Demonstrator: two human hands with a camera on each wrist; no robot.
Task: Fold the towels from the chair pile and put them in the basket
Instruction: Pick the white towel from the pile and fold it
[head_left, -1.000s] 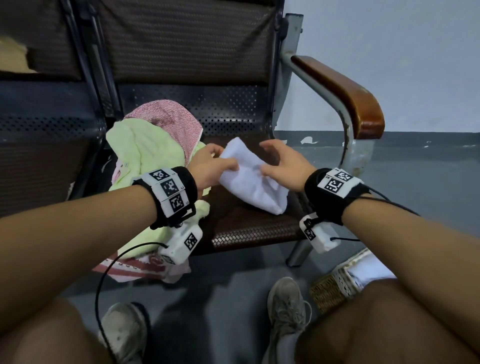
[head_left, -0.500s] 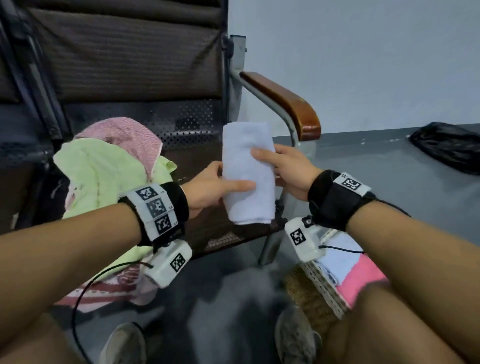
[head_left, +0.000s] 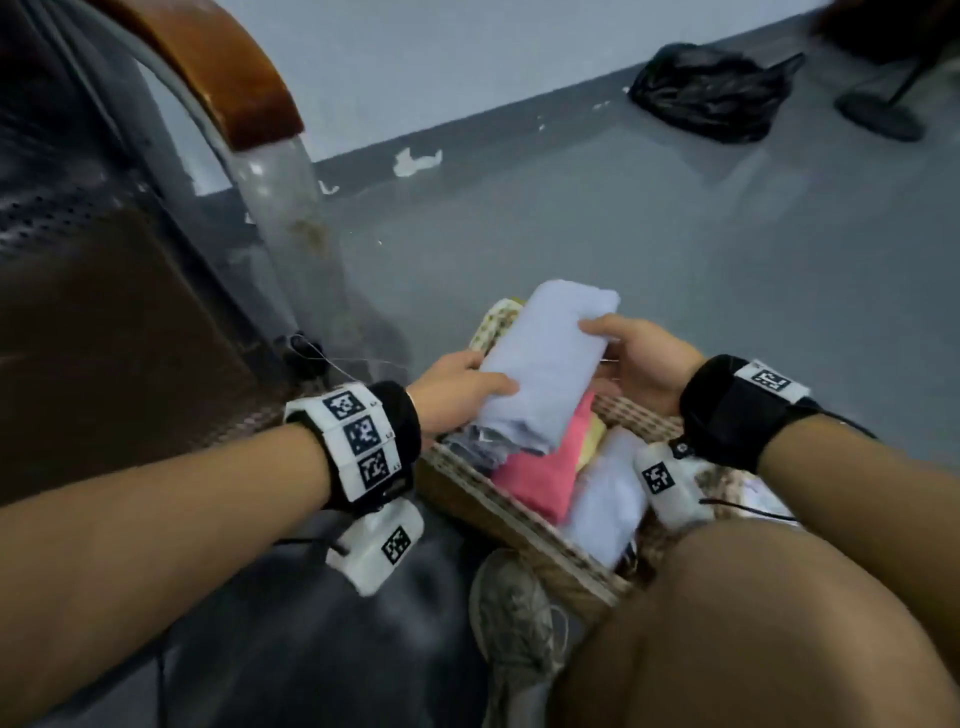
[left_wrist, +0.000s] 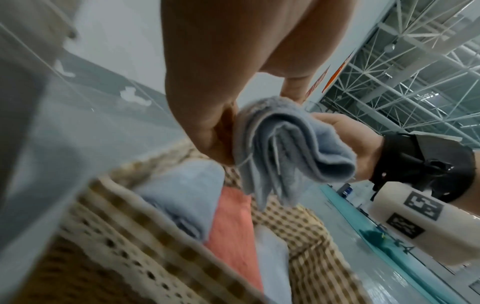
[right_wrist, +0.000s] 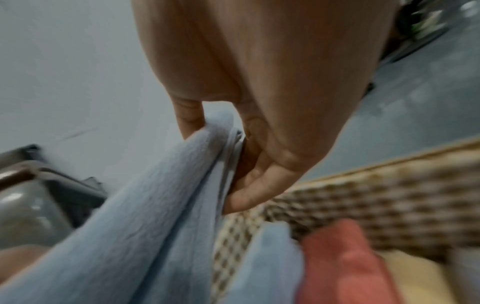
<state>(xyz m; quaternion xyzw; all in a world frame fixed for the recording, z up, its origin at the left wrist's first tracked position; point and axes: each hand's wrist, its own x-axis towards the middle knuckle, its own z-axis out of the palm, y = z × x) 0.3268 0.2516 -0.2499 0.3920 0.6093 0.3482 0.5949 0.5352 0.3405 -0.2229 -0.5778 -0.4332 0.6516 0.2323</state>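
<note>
The left hand (head_left: 457, 387) and right hand (head_left: 641, 361) grip the folded pale-blue towel (head_left: 540, 369), which has come off the chair seat and now hangs just above the basket (head_left: 524, 525). It sits over the pink towel (head_left: 545, 478) already inside, so I judge only lowering and releasing remain for this one.

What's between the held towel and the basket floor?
Head view: folded towels already in the basket, a pink one directly under the held towel.
</note>
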